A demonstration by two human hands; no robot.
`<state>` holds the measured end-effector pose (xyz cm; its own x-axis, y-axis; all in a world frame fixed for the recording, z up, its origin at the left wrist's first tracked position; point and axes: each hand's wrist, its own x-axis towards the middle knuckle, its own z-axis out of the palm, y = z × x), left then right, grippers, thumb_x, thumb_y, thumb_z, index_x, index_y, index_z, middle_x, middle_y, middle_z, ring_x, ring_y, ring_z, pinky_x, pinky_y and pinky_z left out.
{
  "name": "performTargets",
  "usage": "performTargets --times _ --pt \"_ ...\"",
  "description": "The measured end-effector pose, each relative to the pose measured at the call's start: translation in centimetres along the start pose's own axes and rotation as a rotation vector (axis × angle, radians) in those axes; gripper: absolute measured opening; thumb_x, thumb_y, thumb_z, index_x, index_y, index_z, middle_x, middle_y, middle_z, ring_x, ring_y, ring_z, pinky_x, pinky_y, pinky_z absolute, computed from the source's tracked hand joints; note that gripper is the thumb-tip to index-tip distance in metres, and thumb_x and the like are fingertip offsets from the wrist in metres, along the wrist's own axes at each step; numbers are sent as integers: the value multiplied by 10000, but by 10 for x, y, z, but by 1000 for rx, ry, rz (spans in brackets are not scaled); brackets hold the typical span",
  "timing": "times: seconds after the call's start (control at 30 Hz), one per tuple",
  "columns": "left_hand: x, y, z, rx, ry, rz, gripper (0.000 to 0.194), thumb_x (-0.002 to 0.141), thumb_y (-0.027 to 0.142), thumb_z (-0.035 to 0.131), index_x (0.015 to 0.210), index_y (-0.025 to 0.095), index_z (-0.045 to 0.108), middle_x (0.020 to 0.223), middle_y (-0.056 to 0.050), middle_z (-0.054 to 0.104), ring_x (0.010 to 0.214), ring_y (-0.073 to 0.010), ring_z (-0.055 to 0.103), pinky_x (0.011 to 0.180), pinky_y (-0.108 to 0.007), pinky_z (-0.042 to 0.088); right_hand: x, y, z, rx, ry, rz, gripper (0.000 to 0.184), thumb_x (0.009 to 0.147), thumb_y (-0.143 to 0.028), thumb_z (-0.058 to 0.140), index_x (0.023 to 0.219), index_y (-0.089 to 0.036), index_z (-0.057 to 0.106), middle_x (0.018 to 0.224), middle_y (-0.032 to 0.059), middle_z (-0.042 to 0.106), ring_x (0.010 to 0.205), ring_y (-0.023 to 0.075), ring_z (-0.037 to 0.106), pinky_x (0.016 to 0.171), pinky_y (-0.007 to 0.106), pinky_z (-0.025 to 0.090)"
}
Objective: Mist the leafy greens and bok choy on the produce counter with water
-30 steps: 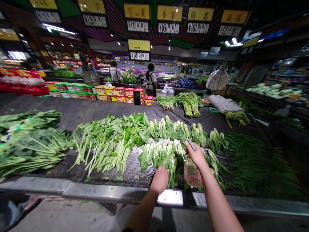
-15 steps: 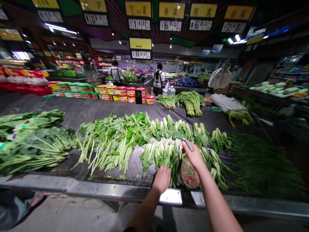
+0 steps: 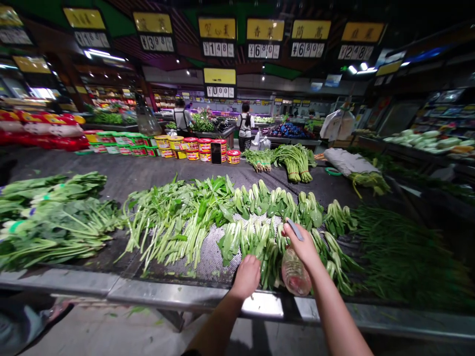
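Observation:
In my right hand (image 3: pixel 301 242) is a clear spray bottle (image 3: pixel 296 274) with a grey lever on top. My fingers are closed round its neck, and it hangs above the near row of bok choy (image 3: pixel 250 237). My left hand (image 3: pixel 247 276) rests at the front end of that row, its fingers curled together against the bok choy leaves; the fingertips are partly hidden. Wet-looking bok choy lies in two rows on the dark mesh mat (image 3: pixel 212 243). Left of it spreads a loose heap of water spinach (image 3: pixel 180 217).
A metal edge (image 3: pixel 148 292) runs along the stand's front. Banded leafy greens (image 3: pixel 70 222) lie left, dark thin greens (image 3: pixel 404 252) right. Behind are stacked tins (image 3: pixel 191 148), a phone (image 3: pixel 215 153) and bundled stalks (image 3: pixel 295 160). Two people (image 3: pixel 245 126) stand farther back. Price signs (image 3: pixel 218 37) hang overhead.
The view has shifted slightly, so the stand and signs sit a little lower in the picture. Both hands keep nearly the same places over the bok choy, the right still holding the spray bottle.

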<state>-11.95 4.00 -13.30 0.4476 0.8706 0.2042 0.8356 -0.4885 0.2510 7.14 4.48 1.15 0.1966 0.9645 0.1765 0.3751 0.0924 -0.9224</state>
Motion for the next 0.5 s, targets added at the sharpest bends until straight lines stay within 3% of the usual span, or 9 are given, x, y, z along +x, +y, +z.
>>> performTargets --times 0.17,0.33,0.5 --pt "-15 -30 -16 63 5 -24 225 892 148 345 896 177 568 949 -72 563 955 -212 508 879 -347 409 2 -4 14 30 -36 22 457 777 -617 481 867 -202 650 838 78 684 732 237 629 566 337 495" --pt "-23 -65 -32 93 22 -88 248 891 147 331 899 166 578 951 -86 563 963 -229 505 874 -354 404 2 -8 33 91 -85 37 448 775 -609 498 869 -197 643 852 86 687 769 245 639 569 334 502" --pt "-29 -78 -32 98 33 -156 264 896 145 316 905 167 578 953 -82 570 963 -224 509 881 -359 402 6 -8 48 99 -96 18 440 800 -605 477 855 -209 661 868 82 696 820 243 647 625 346 513"
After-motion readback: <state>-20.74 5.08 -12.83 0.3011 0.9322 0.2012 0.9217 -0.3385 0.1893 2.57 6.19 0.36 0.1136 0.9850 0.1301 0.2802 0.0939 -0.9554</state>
